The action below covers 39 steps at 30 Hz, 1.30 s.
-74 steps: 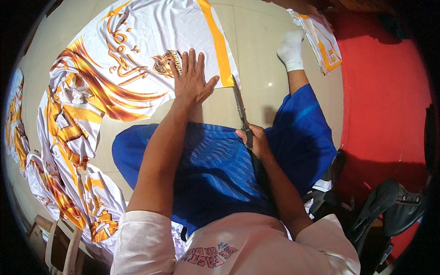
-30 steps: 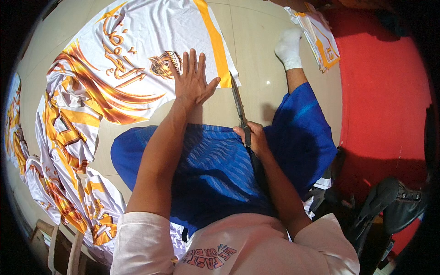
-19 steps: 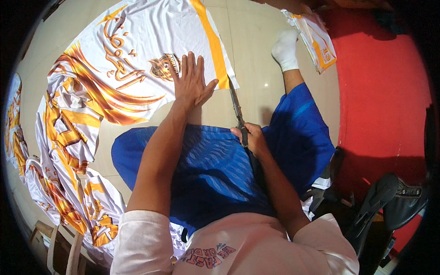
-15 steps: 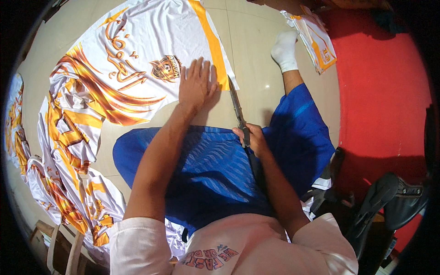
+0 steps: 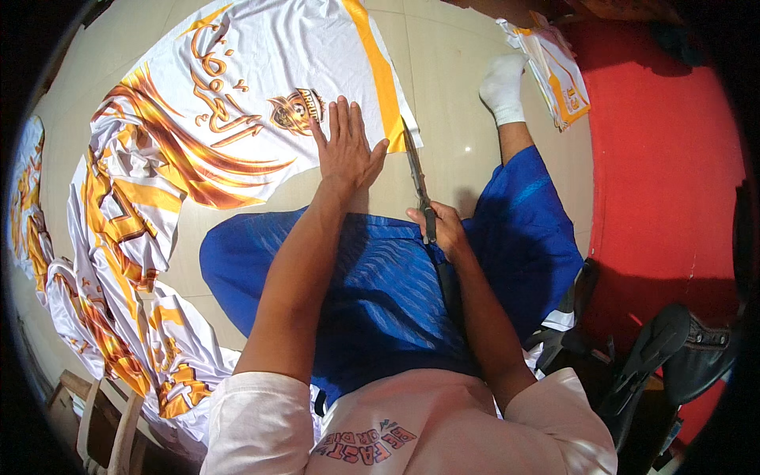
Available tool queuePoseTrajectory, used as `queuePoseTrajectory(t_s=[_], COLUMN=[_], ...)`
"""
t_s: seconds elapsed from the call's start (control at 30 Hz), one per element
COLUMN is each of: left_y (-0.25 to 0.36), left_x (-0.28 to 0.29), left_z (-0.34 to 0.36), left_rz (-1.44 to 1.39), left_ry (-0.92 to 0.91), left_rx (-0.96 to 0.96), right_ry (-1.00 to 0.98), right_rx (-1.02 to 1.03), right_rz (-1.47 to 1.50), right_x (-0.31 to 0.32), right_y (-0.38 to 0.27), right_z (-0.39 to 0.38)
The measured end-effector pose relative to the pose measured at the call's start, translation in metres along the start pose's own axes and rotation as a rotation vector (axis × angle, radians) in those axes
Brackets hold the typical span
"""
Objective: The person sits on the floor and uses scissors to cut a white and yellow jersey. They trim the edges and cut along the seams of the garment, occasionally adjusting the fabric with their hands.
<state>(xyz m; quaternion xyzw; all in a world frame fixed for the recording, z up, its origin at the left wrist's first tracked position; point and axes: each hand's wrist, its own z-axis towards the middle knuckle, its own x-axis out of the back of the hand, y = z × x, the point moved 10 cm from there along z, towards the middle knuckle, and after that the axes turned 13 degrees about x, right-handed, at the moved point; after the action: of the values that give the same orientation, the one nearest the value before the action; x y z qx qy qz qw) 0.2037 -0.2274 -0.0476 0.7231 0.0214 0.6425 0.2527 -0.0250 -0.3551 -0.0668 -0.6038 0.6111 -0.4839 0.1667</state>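
A white printed fabric panel (image 5: 269, 63) with an orange stripe and flame patterns lies spread on the floor in front of me. My left hand (image 5: 347, 150) rests flat near its lower edge, fingers stretched out beside a round emblem. In my right hand (image 5: 446, 229) I grip a pair of long dark scissors (image 5: 417, 174) by the handles, above my blue-clad lap. Their blades point away from me, and the tip meets the fabric's lower right corner, at the white margin outside the orange stripe.
Crumpled white and orange printed fabric (image 5: 119, 237) lies to my left, above a wooden frame (image 5: 119, 427). A stack of cut panels (image 5: 554, 75) sits beyond my white-socked foot (image 5: 503, 91). Red carpet (image 5: 657, 174) covers the right side, with a black padded object (image 5: 697, 356) near me.
The view has shifted slightly. My left hand has come down the panel a little, its thumb spread wider. The scissors' tip now sits at the fabric's white margin.
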Motion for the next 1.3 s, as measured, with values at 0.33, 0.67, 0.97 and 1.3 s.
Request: queuePoseTrajectory(t_s=[0.33, 0.67, 0.97, 1.3], left_y=[-0.001, -0.001, -0.002, 0.0], left_x=[0.001, 0.001, 0.001, 0.002], left_z=[0.0, -0.001, -0.001, -0.002], left_rz=[-0.006, 0.017, 0.002, 0.013], left_ry=[0.004, 0.022, 0.002, 0.017], left_rx=[0.001, -0.004, 0.002, -0.01], right_ry=[0.068, 0.081, 0.004, 0.032], right_rx=[0.058, 0.083, 0.019, 0.015], right_rz=[-0.05, -0.049, 0.136, 0.083], right_x=[-0.002, -0.006, -0.012, -0.007], right_y=[-0.022, -0.021, -0.02, -0.016], right_z=[-0.008, -0.01, -0.013, -0.001])
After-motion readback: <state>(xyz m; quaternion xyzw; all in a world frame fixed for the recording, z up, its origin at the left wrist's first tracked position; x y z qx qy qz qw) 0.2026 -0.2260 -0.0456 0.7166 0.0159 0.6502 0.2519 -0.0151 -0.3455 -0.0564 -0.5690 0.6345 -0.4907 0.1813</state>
